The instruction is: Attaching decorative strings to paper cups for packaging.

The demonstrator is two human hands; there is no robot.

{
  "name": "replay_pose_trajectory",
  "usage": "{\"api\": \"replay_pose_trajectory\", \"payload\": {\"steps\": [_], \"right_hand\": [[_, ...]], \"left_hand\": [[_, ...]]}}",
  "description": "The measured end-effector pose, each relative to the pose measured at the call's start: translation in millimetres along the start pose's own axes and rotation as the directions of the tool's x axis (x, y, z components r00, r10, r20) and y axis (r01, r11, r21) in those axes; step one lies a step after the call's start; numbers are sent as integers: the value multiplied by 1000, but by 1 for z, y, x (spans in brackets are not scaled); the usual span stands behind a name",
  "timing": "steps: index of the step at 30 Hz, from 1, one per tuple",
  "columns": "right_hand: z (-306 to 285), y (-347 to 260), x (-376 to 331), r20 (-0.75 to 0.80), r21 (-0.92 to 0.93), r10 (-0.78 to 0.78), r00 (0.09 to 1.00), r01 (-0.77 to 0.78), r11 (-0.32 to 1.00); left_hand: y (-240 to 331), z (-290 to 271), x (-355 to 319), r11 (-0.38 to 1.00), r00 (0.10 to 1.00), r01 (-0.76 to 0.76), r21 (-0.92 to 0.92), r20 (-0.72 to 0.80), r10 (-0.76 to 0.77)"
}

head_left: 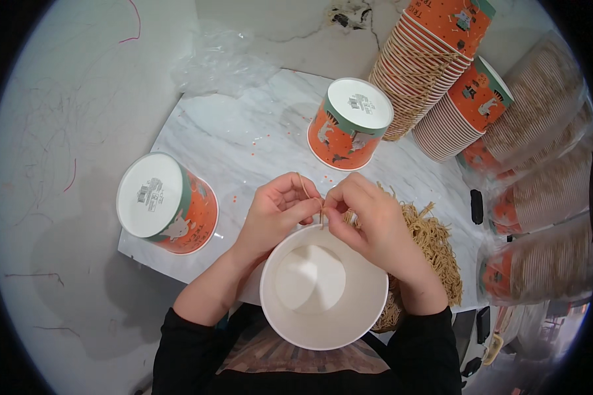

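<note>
An empty white paper bucket [366, 289] stands with its mouth up close to my body, its inside and round bottom showing. At its far rim, my left hand [270, 207] and my right hand [373, 220] meet with fingertips pinched. Between them is a thin tan cord [322, 216], which runs down to the rim; a loose end rises above the left fingers. Whether it is knotted is too small to tell. Under and beside my right forearm lies a pile of tan cords [435, 253], partly hidden by that arm and the bucket.
Two orange and green printed buckets rest upside down, one at left [153, 194] and one farther back [349, 131]. Tall nested bucket stacks [418, 72] lean at the back right. Plastic-wrapped stacks [540, 257] line the right side. Clear plastic film [224, 62] lies by the wall.
</note>
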State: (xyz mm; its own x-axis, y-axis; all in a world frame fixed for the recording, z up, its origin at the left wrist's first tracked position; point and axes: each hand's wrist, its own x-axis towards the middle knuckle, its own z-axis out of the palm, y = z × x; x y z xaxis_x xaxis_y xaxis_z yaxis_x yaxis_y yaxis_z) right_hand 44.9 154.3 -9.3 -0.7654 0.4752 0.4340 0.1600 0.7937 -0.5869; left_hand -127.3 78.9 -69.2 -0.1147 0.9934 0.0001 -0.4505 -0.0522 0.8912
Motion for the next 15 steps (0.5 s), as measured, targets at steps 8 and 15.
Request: {"api": "replay_pose_trajectory", "payload": {"steps": [8,15], "right_hand": [[-3,11,2,74,155,126,989,-136,978],[-1,16,3,77,182,129,989,-141,973]], "left_hand": [[-1,-1,3,998,1000,16,-64,17,-15],[-2,-4,4,987,996,79,-137,63,-71]]}}
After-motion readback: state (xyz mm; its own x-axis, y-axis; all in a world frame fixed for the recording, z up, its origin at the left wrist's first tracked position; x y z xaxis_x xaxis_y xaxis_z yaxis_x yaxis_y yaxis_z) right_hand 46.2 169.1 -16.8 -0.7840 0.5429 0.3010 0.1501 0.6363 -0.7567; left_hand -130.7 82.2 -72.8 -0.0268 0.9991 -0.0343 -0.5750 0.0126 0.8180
